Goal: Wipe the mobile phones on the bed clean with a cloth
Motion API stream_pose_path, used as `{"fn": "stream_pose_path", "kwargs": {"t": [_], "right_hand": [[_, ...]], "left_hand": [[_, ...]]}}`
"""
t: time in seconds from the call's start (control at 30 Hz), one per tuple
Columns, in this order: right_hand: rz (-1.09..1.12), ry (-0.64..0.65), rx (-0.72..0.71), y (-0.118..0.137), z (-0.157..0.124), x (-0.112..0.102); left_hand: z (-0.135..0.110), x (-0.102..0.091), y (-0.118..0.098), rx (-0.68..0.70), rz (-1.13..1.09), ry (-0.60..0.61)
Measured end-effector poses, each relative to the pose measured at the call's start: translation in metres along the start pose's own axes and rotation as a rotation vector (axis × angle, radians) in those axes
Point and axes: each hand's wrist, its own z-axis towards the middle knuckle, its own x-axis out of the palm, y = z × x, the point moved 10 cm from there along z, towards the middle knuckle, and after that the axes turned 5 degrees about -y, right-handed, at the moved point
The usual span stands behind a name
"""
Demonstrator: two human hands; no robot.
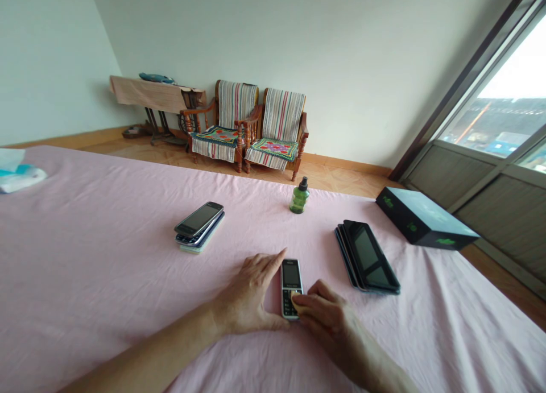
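A keypad mobile phone (291, 273), black with a silver rim, lies face up on the pink cloth in front of me. My left hand (251, 293) braces it from the left, index finger by its top corner and thumb at its bottom corner. Pinched in my right hand (326, 316) is a small yellowish pad (295, 300), pressed on the phone's keys; my fingers hide most of this pad, so its material is unclear. To the left sits a stack of phones (199, 221). On the right is a pile of dark, larger touchscreen devices (371, 259).
Beyond the phone stands a green spray bottle (300, 197) with a black top. A black box (422, 219) rests near the right edge of the pink-covered surface (106, 239). At far left is a tissue pack (21, 177). Two wooden chairs (277, 128) stand by the wall.
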Motion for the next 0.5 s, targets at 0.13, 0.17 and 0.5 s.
{"fn": "stream_pose_path", "kwargs": {"t": [0.13, 0.17, 0.5], "right_hand": [[-0.031, 0.054, 0.001, 0.0043, -0.0011, -0.0016], [-0.037, 0.081, -0.003, 0.0053, -0.0016, -0.0008], [-0.049, 0.047, -0.025, 0.0008, -0.0017, -0.0064]], "left_hand": [[-0.0004, 0.0007, 0.0009, -0.004, 0.004, 0.004], [-0.0004, 0.0007, 0.0010, -0.003, 0.005, 0.003], [0.0000, 0.0001, -0.0020, 0.030, 0.012, 0.001]]}}
